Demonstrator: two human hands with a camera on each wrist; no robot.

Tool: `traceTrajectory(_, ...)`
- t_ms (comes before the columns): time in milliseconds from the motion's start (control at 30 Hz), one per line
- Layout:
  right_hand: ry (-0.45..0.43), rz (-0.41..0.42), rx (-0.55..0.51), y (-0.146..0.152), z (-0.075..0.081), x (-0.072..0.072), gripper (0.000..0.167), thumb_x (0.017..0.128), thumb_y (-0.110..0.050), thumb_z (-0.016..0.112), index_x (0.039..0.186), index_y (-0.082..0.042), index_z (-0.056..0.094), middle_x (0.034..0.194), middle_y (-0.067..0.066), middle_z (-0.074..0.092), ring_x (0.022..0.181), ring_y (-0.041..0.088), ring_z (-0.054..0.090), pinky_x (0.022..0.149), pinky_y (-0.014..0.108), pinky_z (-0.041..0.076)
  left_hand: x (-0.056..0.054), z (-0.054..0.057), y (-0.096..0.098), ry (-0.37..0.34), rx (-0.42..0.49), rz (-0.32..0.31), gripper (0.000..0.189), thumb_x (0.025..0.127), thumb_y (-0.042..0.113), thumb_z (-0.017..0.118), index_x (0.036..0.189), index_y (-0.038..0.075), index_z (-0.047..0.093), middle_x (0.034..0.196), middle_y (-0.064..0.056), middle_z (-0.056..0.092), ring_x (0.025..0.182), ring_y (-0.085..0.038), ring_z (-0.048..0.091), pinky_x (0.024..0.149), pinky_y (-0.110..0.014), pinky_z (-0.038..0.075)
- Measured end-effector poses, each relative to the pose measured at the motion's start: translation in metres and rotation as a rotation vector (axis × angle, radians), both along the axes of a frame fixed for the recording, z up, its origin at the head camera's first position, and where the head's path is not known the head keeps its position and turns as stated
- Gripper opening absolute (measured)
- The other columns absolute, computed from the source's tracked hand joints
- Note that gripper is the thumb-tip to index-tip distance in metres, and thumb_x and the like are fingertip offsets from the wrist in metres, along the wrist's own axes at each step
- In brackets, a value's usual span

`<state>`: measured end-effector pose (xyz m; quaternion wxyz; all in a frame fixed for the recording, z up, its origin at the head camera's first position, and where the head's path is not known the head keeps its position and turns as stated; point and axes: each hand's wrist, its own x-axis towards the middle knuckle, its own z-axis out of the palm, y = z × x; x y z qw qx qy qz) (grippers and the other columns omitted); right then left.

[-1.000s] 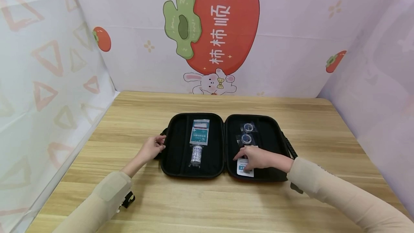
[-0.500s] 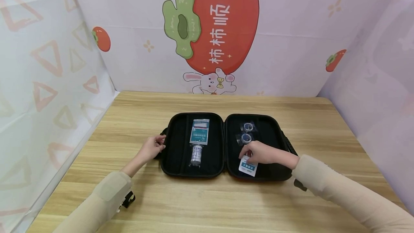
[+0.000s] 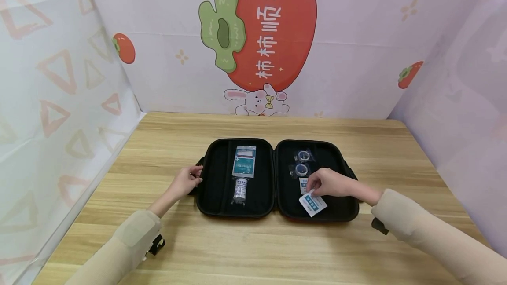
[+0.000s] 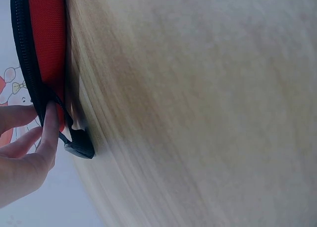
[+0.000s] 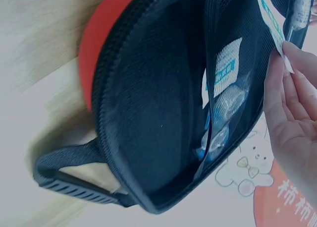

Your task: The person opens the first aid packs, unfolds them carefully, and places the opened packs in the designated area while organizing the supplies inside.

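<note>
A zippered case [image 3: 259,203], black inside and red outside, lies unfolded on the table. My left hand [image 3: 185,181] grips the rim of its left half; in the left wrist view the fingers are at the zipper edge, near a black strap loop [image 4: 79,143]. My right hand [image 3: 330,182] pinches a small white sachet [image 3: 313,204] with a teal label by one corner, over the right half. Another white sachet [image 3: 303,184] lies beneath, partly hidden by that hand. Two wrapped tape rolls [image 3: 304,156] lie farther back in the same half.
In the left half are a teal-and-white flat packet [image 3: 244,162] and a white roll in clear wrap [image 3: 240,189]. A black carry handle [image 5: 81,185] sticks out from the case's right side. The wooden table [image 3: 253,254] meets printed cloth walls behind and at both sides.
My right hand has lifted one sachet and drawn it to the right, tilting it and uncovering the other sachet. The left hand has stayed at the left rim.
</note>
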<state>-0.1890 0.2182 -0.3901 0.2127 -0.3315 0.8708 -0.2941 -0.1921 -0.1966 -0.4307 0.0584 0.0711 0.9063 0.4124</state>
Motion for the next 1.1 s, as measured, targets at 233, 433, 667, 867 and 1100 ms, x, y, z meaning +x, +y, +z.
traceTrajectory(233,-0.052,-0.021,-0.009,0.010,0.006,0.001,0.007,0.074,0.001,0.065,0.078,-0.004,0.065,0.077,0.000,0.063,0.065,0.004,0.054,0.059,0.019,0.049,-0.001,-0.001,-0.001,-0.001,-0.001,0.003,0.037,0.081,-0.009,0.052,0.116,-0.016,0.047,0.092,-0.021,0.056,0.064,-0.017,0.053,0.056,-0.026,0.046)
traceTrajectory(433,-0.072,0.030,-0.013,0.017,0.008,0.002,0.016,0.073,0.006,0.064,0.086,-0.002,0.065,0.076,0.003,0.061,0.065,0.004,0.051,0.058,0.020,0.048,-0.001,-0.002,-0.001,0.003,-0.002,0.001,0.037,0.080,-0.009,0.053,0.116,-0.016,0.048,0.091,-0.021,0.056,0.063,-0.017,0.053,0.055,-0.025,0.045)
traceTrajectory(667,-0.119,0.059,-0.023,0.025,0.011,0.005,0.040,0.075,0.012,0.054,0.114,0.002,0.057,0.071,0.002,0.049,0.052,0.002,0.038,0.048,0.016,0.036,0.000,-0.003,-0.001,-0.004,0.006,0.002,0.037,0.081,-0.009,0.053,0.116,-0.016,0.048,0.092,-0.021,0.056,0.064,-0.017,0.053,0.055,-0.025,0.045)
traceTrajectory(867,-0.132,0.024,-0.023,0.032,0.012,0.009,0.044,0.077,0.014,0.051,0.120,0.004,0.052,0.076,0.005,0.050,0.052,0.004,0.039,0.049,0.018,0.039,-0.001,-0.003,-0.001,0.002,-0.005,0.000,0.037,0.080,-0.009,0.053,0.117,-0.015,0.048,0.092,-0.021,0.056,0.064,-0.017,0.053,0.055,-0.024,0.045)
traceTrajectory(1100,-0.096,-0.013,-0.050,0.041,0.007,0.014,0.036,0.079,0.013,0.049,0.114,0.005,0.056,0.078,0.006,0.050,0.063,0.010,0.052,0.056,0.027,0.051,-0.002,-0.003,-0.001,-0.002,-0.005,0.003,0.038,0.080,-0.009,0.053,0.117,-0.015,0.047,0.093,-0.022,0.056,0.065,-0.017,0.054,0.055,-0.024,0.046)
